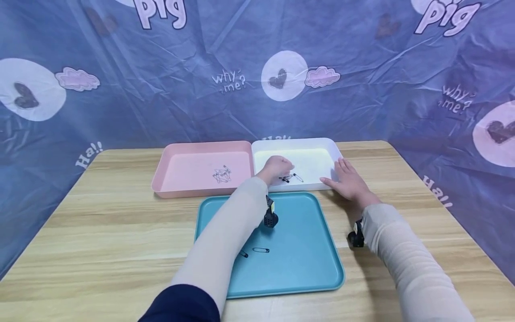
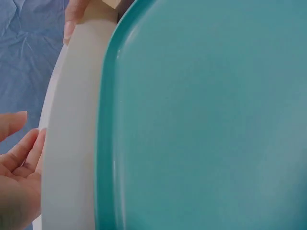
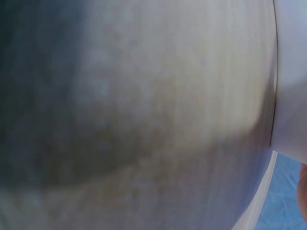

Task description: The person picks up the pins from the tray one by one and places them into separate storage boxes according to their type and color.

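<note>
My left hand (image 1: 276, 167) hangs over the near side of the white tray (image 1: 318, 185). Beside its fingers, several black safety pins (image 1: 287, 178) lie in that tray. In the left wrist view a gap shows between its thumb and loosely bent fingers (image 2: 29, 148), with nothing between them. With fingers extended, my right hand (image 1: 349, 182) rests at the white tray's right front corner. Two dark safety pins (image 1: 260, 250) lie on the teal tray (image 1: 297, 268), one partly hidden by the left sleeve.
Left of the white tray, a pink tray (image 1: 189, 192) touches or nearly touches it and contains a small pile of silvery safety pins (image 1: 222, 174). All three trays stand on a wooden table (image 1: 100, 232). A blue printed cloth (image 1: 225, 49) hangs behind the table.
</note>
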A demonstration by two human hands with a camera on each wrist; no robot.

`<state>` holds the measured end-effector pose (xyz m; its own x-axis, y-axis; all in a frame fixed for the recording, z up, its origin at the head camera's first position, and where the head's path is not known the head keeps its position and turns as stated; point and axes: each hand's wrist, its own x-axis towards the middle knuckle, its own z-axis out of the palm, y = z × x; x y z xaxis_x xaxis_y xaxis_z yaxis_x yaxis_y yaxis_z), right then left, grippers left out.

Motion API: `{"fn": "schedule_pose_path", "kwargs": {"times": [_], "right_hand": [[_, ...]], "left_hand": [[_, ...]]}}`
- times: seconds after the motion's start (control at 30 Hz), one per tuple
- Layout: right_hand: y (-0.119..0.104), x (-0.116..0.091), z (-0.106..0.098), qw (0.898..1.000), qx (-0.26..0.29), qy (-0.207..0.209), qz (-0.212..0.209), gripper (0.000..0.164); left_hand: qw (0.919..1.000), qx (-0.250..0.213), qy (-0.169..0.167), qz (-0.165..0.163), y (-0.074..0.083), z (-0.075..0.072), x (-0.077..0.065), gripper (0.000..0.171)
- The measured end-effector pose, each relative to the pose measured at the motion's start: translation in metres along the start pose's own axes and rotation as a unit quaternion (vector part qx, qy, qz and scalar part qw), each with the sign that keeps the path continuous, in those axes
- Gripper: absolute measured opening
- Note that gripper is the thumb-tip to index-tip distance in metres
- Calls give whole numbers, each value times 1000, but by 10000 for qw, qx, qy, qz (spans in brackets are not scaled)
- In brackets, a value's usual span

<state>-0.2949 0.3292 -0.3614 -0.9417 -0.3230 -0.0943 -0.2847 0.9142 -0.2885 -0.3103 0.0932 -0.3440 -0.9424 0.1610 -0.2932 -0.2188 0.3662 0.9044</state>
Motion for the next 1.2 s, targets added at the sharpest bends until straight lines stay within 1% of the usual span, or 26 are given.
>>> {"fn": "schedule_pose_path", "kwargs": {"times": [0.13, 0.33, 0.57, 0.7, 0.77, 0.9, 0.93, 1.0, 1.1, 1.2], "right_hand": [[1, 1, 0, 10000, -10, -14, -23, 89], [2, 2, 1, 10000, -63, 1, -70, 89], [3, 4, 1, 9999, -41, 65, -118, 90], [4, 4, 1, 9999, -52, 21, -151, 89], [3, 4, 0, 9998, -109, 1, -167, 88], [1, 4, 0, 9998, -104, -13, -147, 88], [1, 3, 0, 9999, -94, -3, -133, 88], [0, 3, 0, 9999, -61, -1, -107, 89], [-1, 3, 1, 9999, -54, 28, -98, 89], [-2, 3, 0, 10000, -30, 19, -75, 90]], "left_hand": [[9994, -242, -250, 61, -3, -5, -7, 20], [9977, -487, -458, 71, -8, -14, -18, 20], [9924, -952, -769, 147, -13, -29, -35, 24], [9923, -928, -804, 157, -15, -37, -47, 23], [9925, -857, -863, 156, -11, -43, -59, 23], [9916, -777, -1022, 171, -14, -51, -71, 26], [9912, -767, -1059, 185, -15, -52, -74, 27], [9908, -725, -1128, 206, -24, -54, -74, 28], [9901, -691, -1200, 227, -31, -59, -82, 29], [9882, -773, -1291, 270, -38, -65, -91, 30]]}}
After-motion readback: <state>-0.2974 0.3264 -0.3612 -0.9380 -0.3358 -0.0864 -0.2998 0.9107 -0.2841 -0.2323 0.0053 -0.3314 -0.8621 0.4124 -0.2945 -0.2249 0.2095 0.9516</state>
